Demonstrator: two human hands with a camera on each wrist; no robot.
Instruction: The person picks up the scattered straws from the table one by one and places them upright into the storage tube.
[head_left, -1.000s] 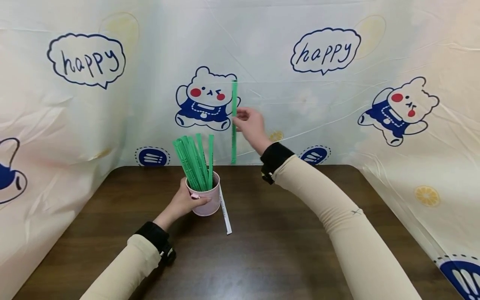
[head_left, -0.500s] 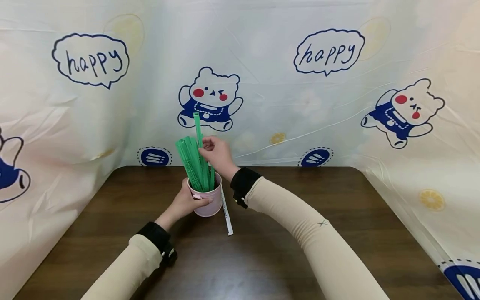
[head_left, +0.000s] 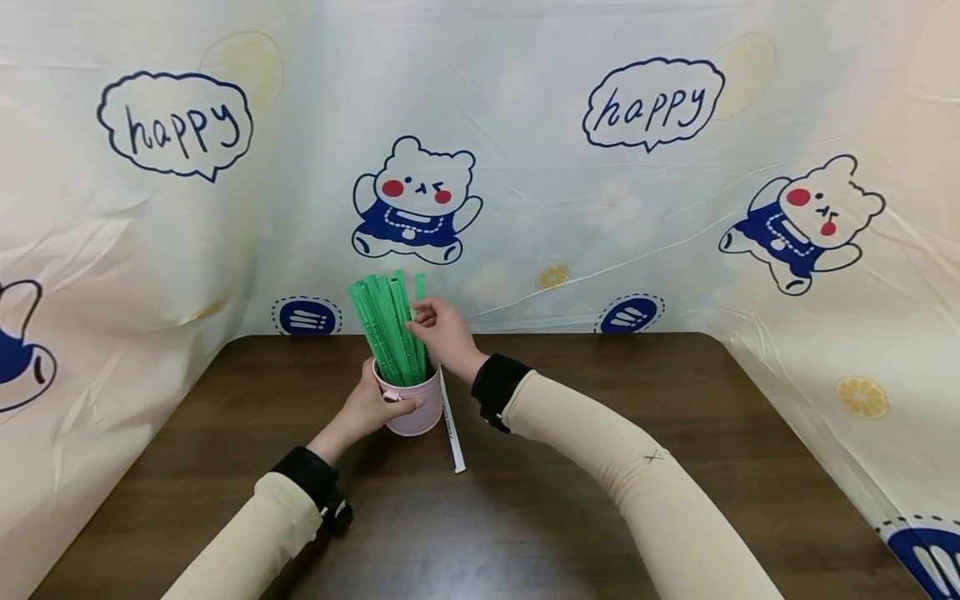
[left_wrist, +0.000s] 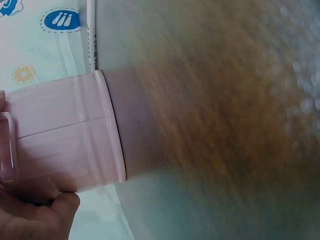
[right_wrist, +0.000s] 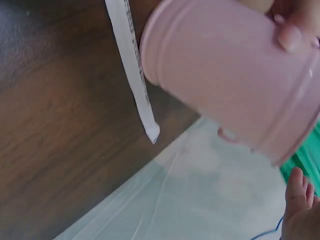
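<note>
A small pink bucket [head_left: 422,412] stands on the table, packed with several green straws [head_left: 384,325] in printed wrappers. My left hand [head_left: 367,407] grips its side, the thumb lying across the front; in the left wrist view that thumb [left_wrist: 65,210] presses on the bucket wall [left_wrist: 60,115]. At the right of the straws is my right hand [head_left: 448,333], its fingertips right at the bundle above the rim. One green straw [head_left: 420,285] shows upright behind those fingers. In the right wrist view the right hand [right_wrist: 300,215] has thumb and fingers slightly apart, nothing seen between them.
A white wrapped straw [head_left: 453,433] lies on the brown table [head_left: 570,467], just right of the bucket. Behind the table hangs a pale cloth [head_left: 540,217] printed with bears and words, reaching round both sides.
My right hand came in from the right with a green straw held upright and lowered it into the bucket. The straw now stands level with the bundle. My left hand stayed on the bucket.
</note>
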